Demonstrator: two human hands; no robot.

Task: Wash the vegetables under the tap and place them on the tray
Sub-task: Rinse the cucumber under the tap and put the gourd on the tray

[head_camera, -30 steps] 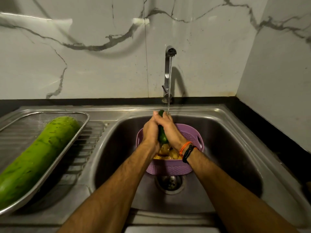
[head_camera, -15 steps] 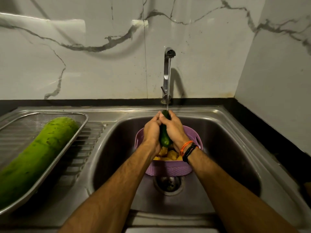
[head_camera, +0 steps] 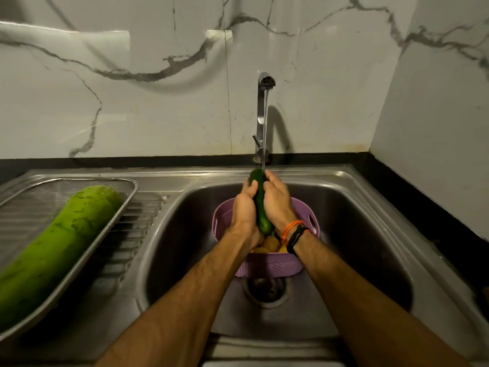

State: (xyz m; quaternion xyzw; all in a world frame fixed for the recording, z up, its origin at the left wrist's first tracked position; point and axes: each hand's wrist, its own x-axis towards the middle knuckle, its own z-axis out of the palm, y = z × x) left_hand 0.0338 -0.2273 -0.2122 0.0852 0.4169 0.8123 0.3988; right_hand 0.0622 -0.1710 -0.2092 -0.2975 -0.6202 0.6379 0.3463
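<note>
**Cucumber under the stream, held between both palms**

Cucumber [head_camera: 260, 205]: dark green, held nearly upright over the sink basin [head_camera: 370, 234], its far tip right at the foot of the water stream [head_camera: 264, 128]. Probable reason for the tilt: water lands on the tip and runs down the length, with the drips falling into the basket below.

Left hand [head_camera: 244, 207] cups the cucumber's left flank, fingers curled round it, thumb lying up near the tip. Right hand [head_camera: 277, 205] closes on the opposite flank in the same way. A two-sided clasp suits rubbing the skin clean; wet and smooth, it would likely slip from a looser hold. Orange and black bands [head_camera: 293, 233] sit on the right wrist.

Purple basket [head_camera: 270, 266]: perforated plastic, standing in the basin directly beneath the hands and partly over the drain [head_camera: 266, 290]. Yellowish-brown vegetables [head_camera: 270, 245] lie in it, kind uncertain. Judged to be waiting for their wash.

Tray [head_camera: 127, 200]: metal, resting on the ribbed drainboard to the left, well apart from the hands. A large pale-green gourd [head_camera: 58, 250] lies lengthways in it.

Tap [head_camera: 263, 107]: slim steel spout at the basin's back edge, running.

Surroundings: stainless sink unit, black counter strip [head_camera: 132, 161] behind, white marble-look wall [head_camera: 132, 88] with grey veining, corner wall at right. Lighting dim.
</note>
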